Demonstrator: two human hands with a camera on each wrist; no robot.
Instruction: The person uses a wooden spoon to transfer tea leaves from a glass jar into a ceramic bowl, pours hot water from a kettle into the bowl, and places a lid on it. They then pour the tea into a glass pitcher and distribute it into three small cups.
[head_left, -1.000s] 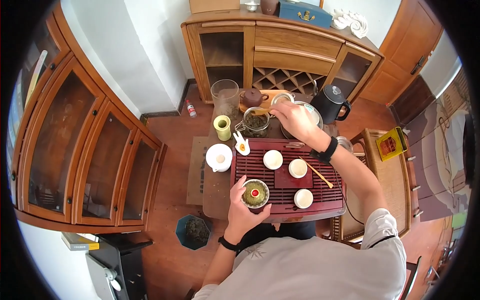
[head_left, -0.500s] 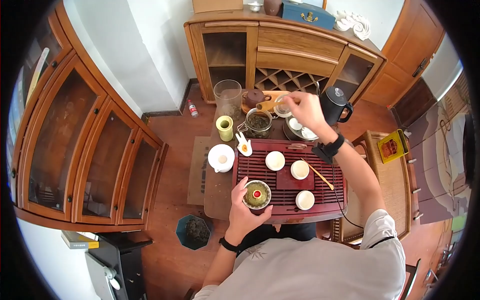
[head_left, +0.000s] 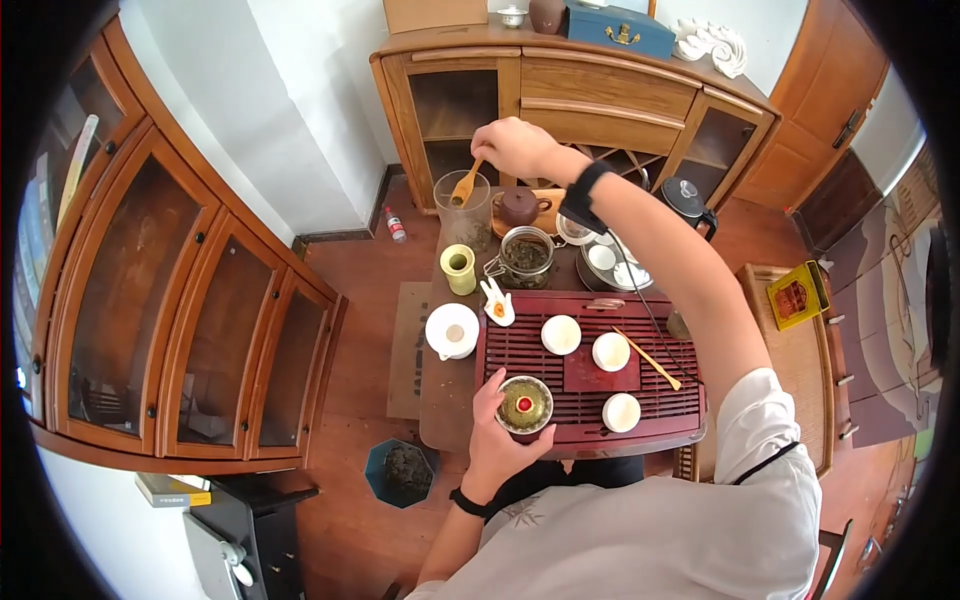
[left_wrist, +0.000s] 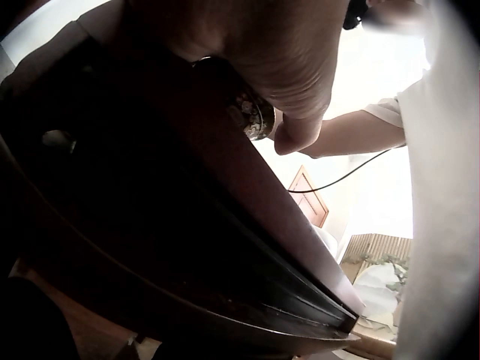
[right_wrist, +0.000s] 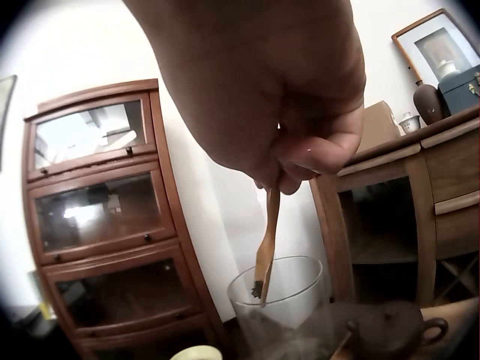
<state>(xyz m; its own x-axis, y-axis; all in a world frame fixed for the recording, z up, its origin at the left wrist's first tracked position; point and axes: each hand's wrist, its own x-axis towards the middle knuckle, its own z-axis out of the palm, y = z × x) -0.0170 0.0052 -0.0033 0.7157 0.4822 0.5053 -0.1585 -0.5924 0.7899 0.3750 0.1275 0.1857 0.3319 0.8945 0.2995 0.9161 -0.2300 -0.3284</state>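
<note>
My right hand [head_left: 522,150] pinches the handle of a wooden tea scoop [head_left: 465,187]. The scoop slants down at the mouth of a tall clear glass cylinder [head_left: 466,228]. A small dark clump of tea leaves [right_wrist: 257,289] clings near its tip in the right wrist view. Over the front left of the tea tray, my left hand [head_left: 494,452] grips a lidded tea bowl [head_left: 524,402], thumb on one side and fingers on the other. Its lid is green with a red knob. The clip-top glass jar [head_left: 527,256] of dark tea leaves stands open behind the tray.
On the slatted red tea tray [head_left: 500,350] stand three white cups [head_left: 561,335] and a thin wooden stick [head_left: 650,360]. A white pitcher [head_left: 452,331], green vase [head_left: 458,270], hand-shaped ornament [head_left: 497,303], brown teapot [head_left: 520,206] and black kettle [head_left: 686,203] surround it. A cord trails from my right wrist.
From above the clip-top jar my right hand has swung away, then left to the tall glass cylinder, the scoop now tipped downward. My left hand keeps its hold on the lidded bowl.
</note>
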